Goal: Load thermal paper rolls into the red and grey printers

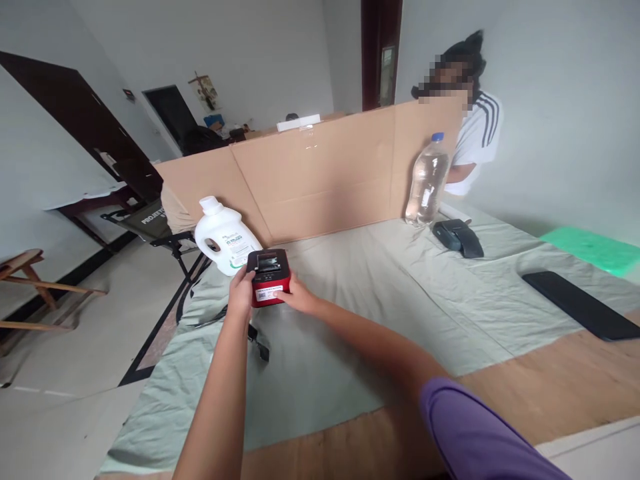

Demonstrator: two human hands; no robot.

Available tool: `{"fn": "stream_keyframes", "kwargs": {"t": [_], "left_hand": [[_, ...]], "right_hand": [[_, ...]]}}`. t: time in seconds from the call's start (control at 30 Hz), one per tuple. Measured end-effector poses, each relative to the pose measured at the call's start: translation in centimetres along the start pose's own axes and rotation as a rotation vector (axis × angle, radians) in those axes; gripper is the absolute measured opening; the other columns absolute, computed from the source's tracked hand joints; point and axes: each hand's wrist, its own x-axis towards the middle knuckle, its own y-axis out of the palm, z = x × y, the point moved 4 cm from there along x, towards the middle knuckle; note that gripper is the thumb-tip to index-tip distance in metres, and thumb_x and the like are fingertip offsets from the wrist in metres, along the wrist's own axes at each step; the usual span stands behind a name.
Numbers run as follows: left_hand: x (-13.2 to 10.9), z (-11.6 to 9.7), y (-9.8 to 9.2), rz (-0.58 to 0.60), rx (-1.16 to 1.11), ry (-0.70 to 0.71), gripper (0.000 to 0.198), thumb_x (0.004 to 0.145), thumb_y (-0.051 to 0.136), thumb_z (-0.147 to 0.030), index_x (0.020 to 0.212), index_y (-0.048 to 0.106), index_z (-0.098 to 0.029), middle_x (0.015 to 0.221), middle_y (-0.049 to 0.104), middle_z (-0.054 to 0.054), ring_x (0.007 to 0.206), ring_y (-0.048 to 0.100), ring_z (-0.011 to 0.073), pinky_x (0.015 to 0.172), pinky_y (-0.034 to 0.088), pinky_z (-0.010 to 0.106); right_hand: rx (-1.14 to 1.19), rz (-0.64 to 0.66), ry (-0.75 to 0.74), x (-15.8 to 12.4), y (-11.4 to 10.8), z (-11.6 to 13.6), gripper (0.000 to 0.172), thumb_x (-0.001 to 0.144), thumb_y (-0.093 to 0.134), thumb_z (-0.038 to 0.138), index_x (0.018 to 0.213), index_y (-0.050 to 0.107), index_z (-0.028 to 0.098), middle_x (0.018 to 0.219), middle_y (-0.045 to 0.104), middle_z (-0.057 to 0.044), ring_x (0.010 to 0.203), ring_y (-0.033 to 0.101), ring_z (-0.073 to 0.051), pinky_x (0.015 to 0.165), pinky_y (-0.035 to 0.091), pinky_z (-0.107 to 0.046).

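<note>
A small red-and-black box-shaped device (pixel 269 277) is held above the cloth-covered table, with a dark window on top and a white label on its near side. My left hand (pixel 242 291) grips its left side, thumb at the top edge. On the right side, my right hand (pixel 300 296) closes around it, a finger over the label's end. Just behind the device stands a white jug-shaped bottle (pixel 227 240) with a handle and printed label. Below my hands, a black cord with a dark end piece (pixel 260 347) lies on the cloth; where it leads is hidden.
A cardboard panel (pixel 320 180) stands across the table's back. A clear bottle with a blue cap (pixel 427 183), a dark pouch-like object (pixel 457 238) and a black phone-like slab (pixel 580 303) are on the right. A person (pixel 480 133) sits behind the panel. Left is a folding chair (pixel 150 223).
</note>
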Motion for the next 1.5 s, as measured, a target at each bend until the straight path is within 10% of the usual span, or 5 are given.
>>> {"fn": "stream_keyframes", "kwargs": {"t": [0.4, 1.03, 1.33, 1.5], "left_hand": [[-18.5, 3.2, 12.6, 0.515, 0.011, 0.35, 0.068, 0.096, 0.054, -0.05, 0.156, 0.035, -0.022, 0.16, 0.037, 0.006, 0.147, 0.036, 0.0252, 0.124, 0.028, 0.036], [-20.7, 5.7, 13.3, 0.52, 0.027, 0.411, 0.067, 0.099, 0.051, -0.049, 0.158, 0.028, -0.025, 0.165, 0.026, 0.004, 0.153, 0.022, 0.0226, 0.127, 0.018, 0.036], [-19.9, 6.3, 13.0, 0.532, -0.047, 0.415, 0.034, 0.095, 0.058, -0.045, 0.117, 0.051, -0.021, 0.161, 0.032, 0.016, 0.144, 0.041, 0.0277, 0.114, 0.041, 0.041], [-19.7, 5.9, 12.6, 0.537, -0.037, 0.424, 0.033, 0.094, 0.059, -0.043, 0.118, 0.054, -0.02, 0.16, 0.035, 0.015, 0.145, 0.039, 0.0285, 0.114, 0.041, 0.043]], "right_hand": [[-0.476, -0.177, -0.058, -15.0, -19.3, 8.1, 0.083, 0.083, 0.074, 0.037, 0.152, 0.031, 0.022, 0.15, 0.045, -0.014, 0.138, 0.043, -0.034, 0.117, 0.033, -0.054], [-0.353, -0.196, -0.031, -17.1, -19.5, 6.4, 0.08, 0.085, 0.071, 0.04, 0.152, 0.031, 0.023, 0.151, 0.044, -0.013, 0.14, 0.043, -0.03, 0.118, 0.034, -0.049], [-0.419, -0.224, 0.094, -17.5, -20.0, 4.9, 0.106, 0.081, 0.075, 0.042, 0.161, 0.007, 0.024, 0.16, 0.033, -0.014, 0.146, 0.035, -0.031, 0.12, 0.03, -0.054], [-0.476, -0.203, 0.049, -17.2, -20.8, 5.3, 0.087, 0.08, 0.077, 0.04, 0.153, 0.032, 0.026, 0.154, 0.043, -0.013, 0.14, 0.044, -0.032, 0.115, 0.039, -0.052]]}}
